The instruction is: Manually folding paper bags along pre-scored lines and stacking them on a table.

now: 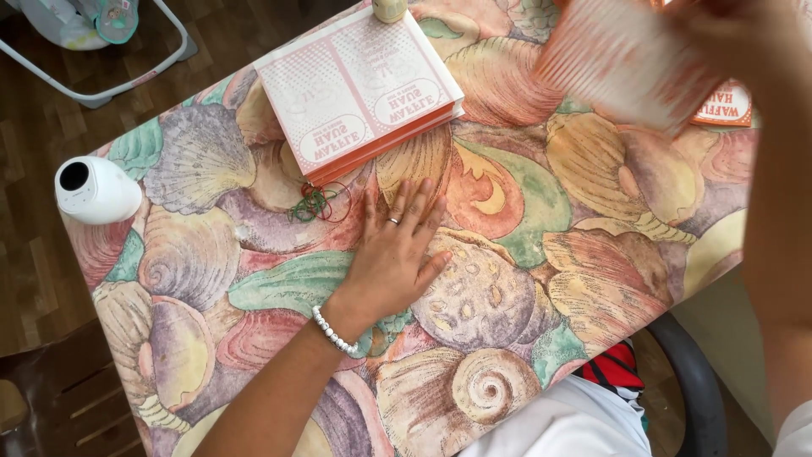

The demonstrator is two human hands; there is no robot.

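A left hand lies flat and open, palm down, at the centre of the frame on a seashell-patterned tablecloth. Just above its fingertips sits a stack of pink-and-white paper sleeves, with tangled rubber bands beside it. In the upper right, the blurred right hand grips a striped pink paper sleeve, raised well apart from the left hand.
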